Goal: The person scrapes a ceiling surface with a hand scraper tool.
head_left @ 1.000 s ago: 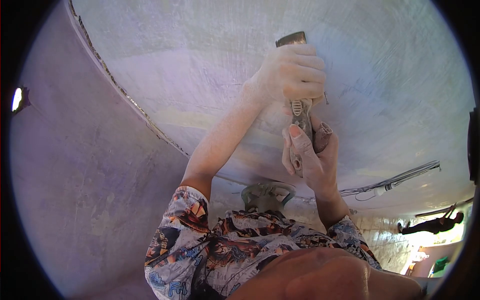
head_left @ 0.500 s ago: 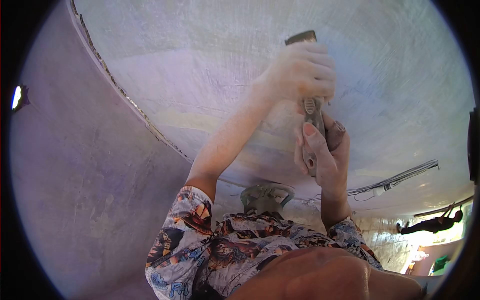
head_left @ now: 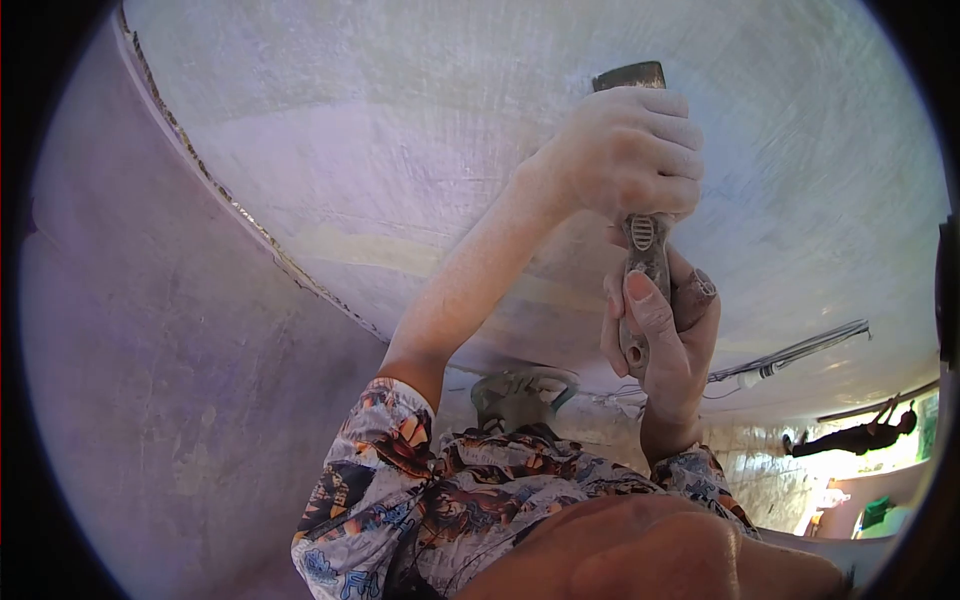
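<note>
Both of my hands are coated in pale dust and hold a dark, dusty long-handled tool [head_left: 645,262] against a pale plastered surface [head_left: 420,150]. My left hand [head_left: 635,152] is wrapped round the upper part, with a squared dark end sticking out above the knuckles. Lower down, my right hand [head_left: 668,325] grips the handle, its thumb lying along the front. A short round stub [head_left: 697,290] shows beside that thumb. The tool's working face cannot be made out.
A mauve wall [head_left: 190,330] meets the plaster along a rough, cracked edge. Bundled wires [head_left: 800,352] with a white fitting run at the right. Farther off, another person [head_left: 860,437] in dark clothes has raised arms, near a bright opening.
Both hands and the tool have shifted right and slightly down in view, still gripped the same way. The wall edge and background have shifted a little left.
</note>
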The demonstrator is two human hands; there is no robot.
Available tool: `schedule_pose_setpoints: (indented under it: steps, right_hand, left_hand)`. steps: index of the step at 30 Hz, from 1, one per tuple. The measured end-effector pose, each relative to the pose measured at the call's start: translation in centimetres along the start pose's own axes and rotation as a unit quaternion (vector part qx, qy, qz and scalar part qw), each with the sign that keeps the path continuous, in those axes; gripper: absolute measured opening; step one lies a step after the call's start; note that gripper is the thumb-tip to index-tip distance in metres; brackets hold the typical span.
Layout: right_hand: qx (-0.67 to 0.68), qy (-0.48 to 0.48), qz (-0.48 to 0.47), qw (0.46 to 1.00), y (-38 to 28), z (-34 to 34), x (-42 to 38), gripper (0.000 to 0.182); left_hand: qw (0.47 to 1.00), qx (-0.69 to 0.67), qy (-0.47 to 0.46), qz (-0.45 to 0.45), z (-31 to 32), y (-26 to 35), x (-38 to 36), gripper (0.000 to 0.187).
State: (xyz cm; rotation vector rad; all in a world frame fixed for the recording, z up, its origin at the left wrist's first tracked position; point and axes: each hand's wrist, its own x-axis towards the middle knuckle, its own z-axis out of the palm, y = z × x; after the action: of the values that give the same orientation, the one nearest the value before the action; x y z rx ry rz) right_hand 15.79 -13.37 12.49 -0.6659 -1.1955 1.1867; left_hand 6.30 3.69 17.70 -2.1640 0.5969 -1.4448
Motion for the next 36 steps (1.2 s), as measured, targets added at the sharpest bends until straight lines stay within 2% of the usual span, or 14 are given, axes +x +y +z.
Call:
schedule_pose_setpoints:
  steps: [4,7,12,16,18,20,21,23,25,27,30,32,35,36]
  right_hand:
    - [-0.014,-0.021,0.01,1.0,1.2,-1.1,0.1,0.037]
    - [-0.002,-0.021,0.013,1.0,0.7,-0.4,0.4,0.038]
    - [-0.07,-0.002,-0.009,0.997,2.3,-1.9,1.0,0.037]
    - [-0.054,0.006,-0.015,0.998,2.9,-4.7,-1.0,0.035]
    - [-0.086,0.095,-0.108,0.986,3.0,-6.2,-2.3,0.035]
    - [-0.069,0.114,-0.14,0.981,2.5,-8.6,-3.1,0.036]
    - [-0.05,0.135,-0.169,0.975,2.1,-9.4,-3.5,0.037]
    - [-0.013,0.174,-0.205,0.963,1.9,-10.3,-4.0,0.04]
    - [-0.004,0.179,-0.199,0.963,1.9,-10.9,-4.4,0.04]
    - [0.003,0.181,-0.192,0.965,2.0,-11.1,-4.8,0.041]
    - [-0.038,0.204,-0.176,0.962,2.5,-11.8,-5.8,0.043]
    - [-0.041,0.19,-0.155,0.969,2.6,-12.8,-6.8,0.043]
    - [-0.017,0.223,-0.143,0.964,2.6,-13.0,-6.4,0.044]
    - [-0.015,0.224,-0.143,0.964,2.6,-13.2,-6.3,0.044]
  left_hand:
    - [0.999,-0.002,-0.035,-0.006,0.1,0.5,-1.0,0.024]
    - [0.999,-0.016,0.025,0.018,0.0,-0.3,-0.4,0.022]
    - [0.988,0.059,-0.142,0.011,-1.1,0.0,-1.1,0.022]
    - [0.983,0.087,-0.158,-0.012,-1.9,0.4,-1.2,0.024]
    - [0.941,0.246,-0.133,-0.192,-4.2,0.5,-0.3,0.04]
    - [0.862,0.412,-0.101,-0.278,-6.5,-2.0,0.7,0.059]
    - [0.864,0.41,-0.102,-0.273,-6.1,-3.3,0.7,0.059]
    - [0.839,0.471,0.061,-0.265,-5.6,-5.0,0.4,0.063]
    - [0.835,0.432,-0.206,-0.272,-2.3,-0.8,2.6,0.063]
    - [0.88,0.306,-0.35,-0.099,-0.7,0.6,1.0,0.06]
    - [0.874,0.396,-0.257,-0.117,-3.8,-2.0,1.0,0.057]
    - [0.839,0.469,-0.101,-0.257,-7.1,-5.1,3.2,0.057]
    - [0.83,0.499,-0.025,-0.249,-5.3,-6.4,4.8,0.056]
    - [0.842,0.484,-0.106,-0.211,-3.2,-5.3,4.9,0.055]
